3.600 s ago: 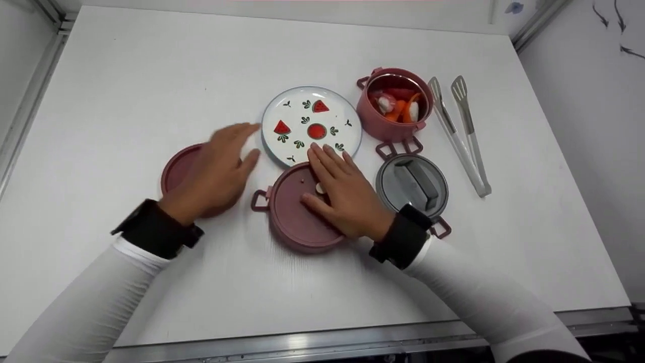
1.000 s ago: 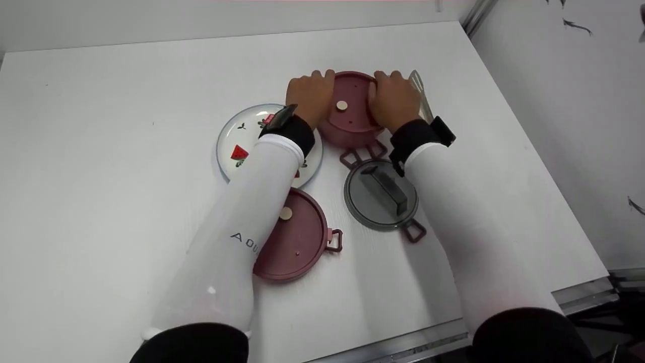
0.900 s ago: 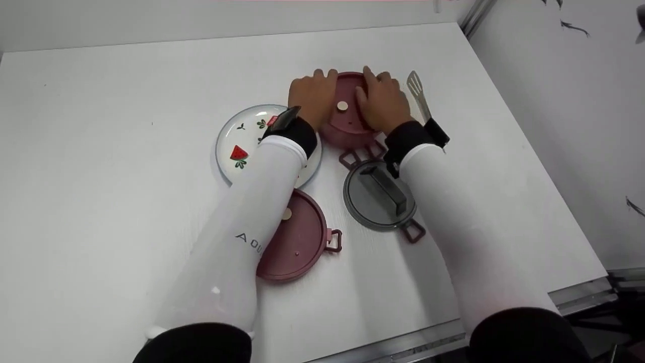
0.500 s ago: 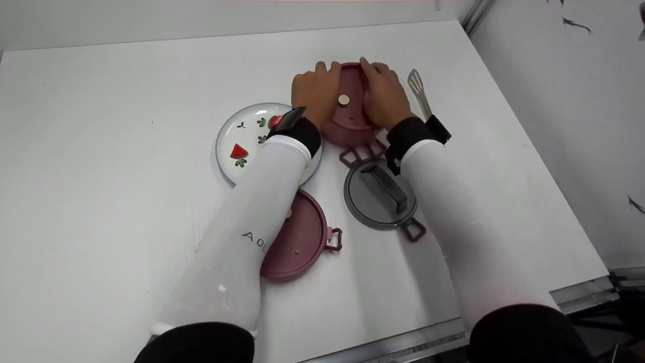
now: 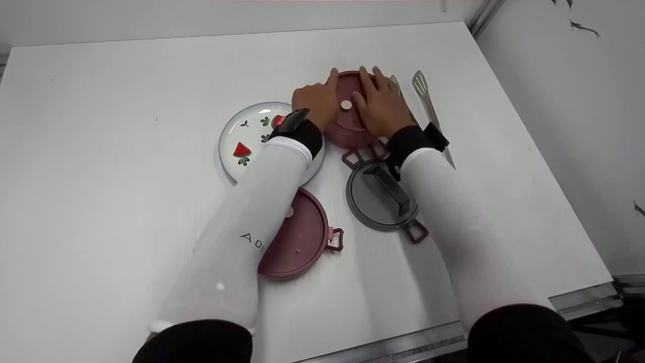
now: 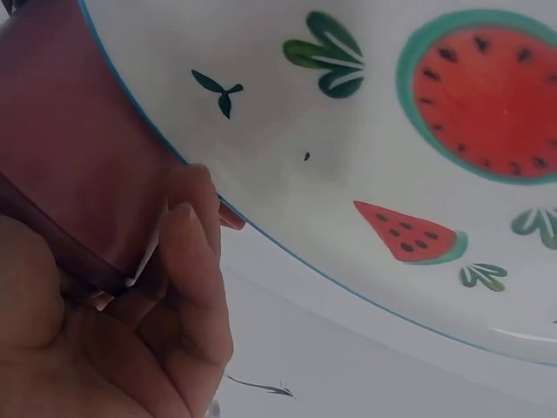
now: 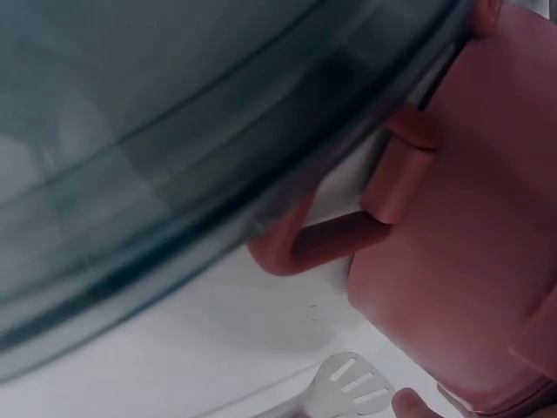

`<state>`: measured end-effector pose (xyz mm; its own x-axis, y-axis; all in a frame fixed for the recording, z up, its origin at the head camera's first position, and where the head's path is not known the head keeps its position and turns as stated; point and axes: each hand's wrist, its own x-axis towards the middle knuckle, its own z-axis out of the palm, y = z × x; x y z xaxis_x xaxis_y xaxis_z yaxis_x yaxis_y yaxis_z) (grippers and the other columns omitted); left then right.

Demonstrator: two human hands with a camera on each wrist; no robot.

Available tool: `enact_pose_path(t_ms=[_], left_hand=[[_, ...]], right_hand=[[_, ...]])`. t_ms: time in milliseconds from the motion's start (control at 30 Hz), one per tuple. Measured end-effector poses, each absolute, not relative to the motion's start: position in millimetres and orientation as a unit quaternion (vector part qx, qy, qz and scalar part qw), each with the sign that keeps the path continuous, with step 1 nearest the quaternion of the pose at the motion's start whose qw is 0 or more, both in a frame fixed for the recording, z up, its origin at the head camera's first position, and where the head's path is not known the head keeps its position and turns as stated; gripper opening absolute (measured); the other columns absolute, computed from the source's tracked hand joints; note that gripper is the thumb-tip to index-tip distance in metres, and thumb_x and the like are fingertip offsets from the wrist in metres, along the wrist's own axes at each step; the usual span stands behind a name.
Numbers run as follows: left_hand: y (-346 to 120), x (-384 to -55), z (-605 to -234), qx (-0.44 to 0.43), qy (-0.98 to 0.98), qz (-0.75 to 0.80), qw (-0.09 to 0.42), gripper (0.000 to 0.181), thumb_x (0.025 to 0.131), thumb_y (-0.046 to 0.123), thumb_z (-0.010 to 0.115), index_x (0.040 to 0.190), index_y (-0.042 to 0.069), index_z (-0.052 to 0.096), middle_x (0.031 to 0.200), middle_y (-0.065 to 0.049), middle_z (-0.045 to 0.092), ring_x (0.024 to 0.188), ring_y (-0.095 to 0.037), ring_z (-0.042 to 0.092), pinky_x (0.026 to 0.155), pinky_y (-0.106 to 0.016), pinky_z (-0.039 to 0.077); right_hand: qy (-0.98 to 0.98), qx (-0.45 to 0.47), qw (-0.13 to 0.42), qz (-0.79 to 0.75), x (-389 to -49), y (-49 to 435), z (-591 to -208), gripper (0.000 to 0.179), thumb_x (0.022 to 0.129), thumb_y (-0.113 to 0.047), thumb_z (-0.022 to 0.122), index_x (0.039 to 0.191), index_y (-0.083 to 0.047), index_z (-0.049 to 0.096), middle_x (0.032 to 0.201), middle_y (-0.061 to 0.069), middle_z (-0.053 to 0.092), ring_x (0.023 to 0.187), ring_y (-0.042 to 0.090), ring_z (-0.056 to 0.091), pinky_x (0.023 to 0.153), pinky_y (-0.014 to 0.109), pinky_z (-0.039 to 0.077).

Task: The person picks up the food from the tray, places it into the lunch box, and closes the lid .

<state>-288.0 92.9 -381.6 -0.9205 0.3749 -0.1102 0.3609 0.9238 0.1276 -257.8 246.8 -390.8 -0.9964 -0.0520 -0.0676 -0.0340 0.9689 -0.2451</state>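
A dark red lidded pot [image 5: 347,133] stands at the back of the table, its lid [image 5: 347,91] carrying a pale round knob. My left hand [image 5: 318,103] holds the pot's left side at the rim; in the left wrist view its fingers [image 6: 193,279] curl near the rim, though the exact contact is partly hidden. On the lid's right part lies my right hand [image 5: 384,108], fingers spread and fairly straight. Only a fingertip [image 7: 409,403] of it shows in the right wrist view, beside the pot's wall [image 7: 444,235]. What the pot contains is covered.
A white plate with watermelon designs [image 5: 232,131] lies under my left forearm. Nearer me is a second dark red lidded pot [image 5: 302,242], partly hidden by the sleeve. A grey-lidded pot [image 5: 370,201] stands beside my right wrist. Metal tongs [image 5: 428,103] lie farther right.
Since the earliest frame, both hands have moved to the back pot, which now has a lid on it. Lately my right hand's fingers have shifted from its edge onto the lid and spread.
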Motion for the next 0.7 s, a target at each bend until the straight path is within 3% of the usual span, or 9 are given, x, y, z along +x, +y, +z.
enact_pose_path(t_ms=[167, 367, 700], left_hand=[[100, -286, -388, 0.193, 0.977, 0.049, 0.076, 0.059, 0.108, 0.029, 0.032, 0.162, 0.021, 0.012, 0.114, -0.009, 0.072, 0.095, -0.024, 0.069, 0.085, -0.037, 0.056], [98, -284, -379, 0.197, 0.967, 0.108, 0.121, 0.060, 0.107, 0.030, 0.031, 0.162, 0.026, 0.006, 0.127, -0.011, 0.068, 0.105, -0.029, 0.068, 0.091, -0.040, 0.054], [97, -281, -373, 0.191, 0.965, 0.117, 0.139, 0.061, 0.107, 0.026, 0.031, 0.162, 0.026, 0.006, 0.130, -0.009, 0.067, 0.108, -0.027, 0.067, 0.093, -0.040, 0.052]], right_hand=[[0.994, -0.024, 0.047, -0.100, -254, 256, -397, 0.064, 0.109, -0.044, 0.022, 0.162, -0.013, 0.004, 0.167, 0.019, 0.007, 0.153, 0.042, 0.011, 0.126, 0.049, 0.006], [0.993, -0.021, 0.064, -0.101, -253, 261, -391, 0.065, 0.109, -0.045, 0.021, 0.162, -0.013, 0.001, 0.167, 0.021, 0.004, 0.154, 0.042, 0.008, 0.126, 0.050, 0.003], [0.990, -0.019, 0.072, -0.116, -251, 261, -388, 0.066, 0.108, -0.045, 0.022, 0.162, -0.013, 0.002, 0.167, 0.021, 0.004, 0.154, 0.043, 0.006, 0.126, 0.050, 0.003]])
